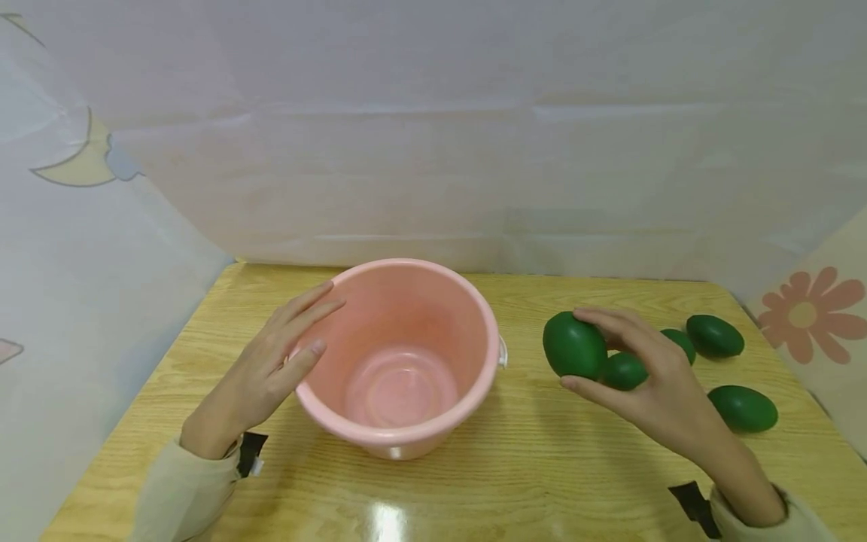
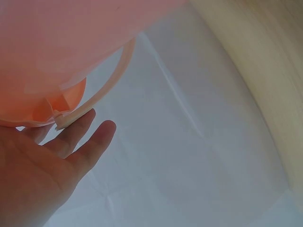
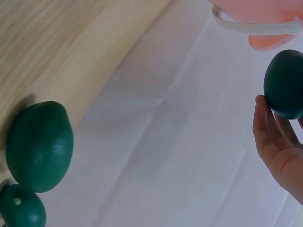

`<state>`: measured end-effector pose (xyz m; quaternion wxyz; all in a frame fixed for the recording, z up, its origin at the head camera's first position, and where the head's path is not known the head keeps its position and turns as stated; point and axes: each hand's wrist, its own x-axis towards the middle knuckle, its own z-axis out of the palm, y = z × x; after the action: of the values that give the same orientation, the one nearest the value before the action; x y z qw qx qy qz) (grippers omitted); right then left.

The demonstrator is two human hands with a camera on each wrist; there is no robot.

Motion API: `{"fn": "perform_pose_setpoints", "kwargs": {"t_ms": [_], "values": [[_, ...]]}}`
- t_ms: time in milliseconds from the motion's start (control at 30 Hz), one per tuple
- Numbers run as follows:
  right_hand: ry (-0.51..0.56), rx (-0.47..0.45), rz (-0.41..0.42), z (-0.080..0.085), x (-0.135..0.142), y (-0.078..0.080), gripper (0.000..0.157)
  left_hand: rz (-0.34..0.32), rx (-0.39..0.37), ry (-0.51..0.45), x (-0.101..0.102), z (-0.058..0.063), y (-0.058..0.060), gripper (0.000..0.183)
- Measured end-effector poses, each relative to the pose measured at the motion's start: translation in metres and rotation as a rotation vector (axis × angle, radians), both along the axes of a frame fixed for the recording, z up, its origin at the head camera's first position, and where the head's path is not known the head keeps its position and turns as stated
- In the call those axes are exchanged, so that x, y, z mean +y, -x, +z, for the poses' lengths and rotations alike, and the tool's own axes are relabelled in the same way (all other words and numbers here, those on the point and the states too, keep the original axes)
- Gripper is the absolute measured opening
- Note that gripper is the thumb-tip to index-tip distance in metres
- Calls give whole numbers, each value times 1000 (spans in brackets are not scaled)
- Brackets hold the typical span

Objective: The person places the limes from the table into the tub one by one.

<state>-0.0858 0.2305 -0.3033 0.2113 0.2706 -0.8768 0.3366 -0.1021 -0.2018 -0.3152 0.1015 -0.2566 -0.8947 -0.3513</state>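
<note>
A pink bucket (image 1: 404, 435) stands upright on the table, its inside bare in the head view. My left hand (image 1: 260, 369) lies at its left rim with fingers extended. In the left wrist view, fingertips (image 2: 85, 124) of that hand are right by the handle joint (image 2: 60, 120). To the right of the bucket, my right hand (image 1: 653, 380) pinches a dark green avocado-like fruit (image 1: 573, 346) between thumb and fingers, held above the tabletop. The right wrist view shows this held fruit (image 3: 286, 85) near the bucket's white handle (image 3: 255, 28).
Several more green fruits lie at the table's right side: one at the back (image 1: 715, 336), one nearer (image 1: 743, 409), others (image 1: 625, 371) partly behind my right hand. The wooden table (image 1: 542, 482) ends at a pale cloth backdrop (image 1: 433, 150).
</note>
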Motion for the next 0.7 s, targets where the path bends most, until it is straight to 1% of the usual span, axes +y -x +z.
{"fn": "perform_pose_setpoints", "kwargs": {"t_ms": [400, 567, 700], "values": [[29, 36, 50, 16, -19, 5, 90, -2, 13, -1, 1, 0, 1, 52], [41, 44, 77, 20, -27, 6, 88, -4, 14, 1, 2, 0, 0, 53], [44, 20, 82, 23, -33, 8, 87, 2, 12, 0, 2, 0, 0, 53]]}}
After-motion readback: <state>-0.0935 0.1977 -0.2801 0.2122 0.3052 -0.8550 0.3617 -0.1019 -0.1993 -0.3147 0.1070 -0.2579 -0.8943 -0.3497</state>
